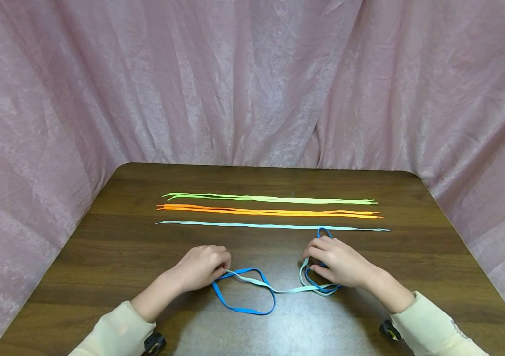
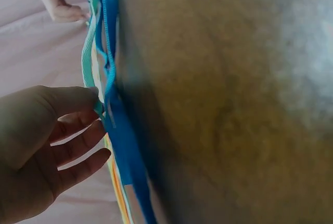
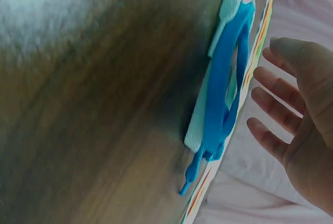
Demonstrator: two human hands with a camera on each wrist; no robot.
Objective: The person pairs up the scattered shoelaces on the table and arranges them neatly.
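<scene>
A mint-green flat shoelace [image 1: 292,290] and a blue flat shoelace [image 1: 245,311] lie tangled on the table between the hands. With thumb and forefinger, my left hand [image 1: 205,267] pinches the mint shoelace [image 2: 87,60] beside the left blue loop, its other fingers spread. My right hand [image 1: 339,259] hovers at the right-hand tangle, where both laces fold over each other. In the right wrist view its fingers [image 3: 278,91] are loosely bent with nothing between them, and the blue shoelace [image 3: 221,73] lies apart from them.
Behind the hands, straight laces run across the wooden table [image 1: 114,257]: pale blue [image 1: 252,225], orange [image 1: 252,211] and yellow-green [image 1: 288,200]. A pink curtain [image 1: 252,89] hangs beyond the table's far edge.
</scene>
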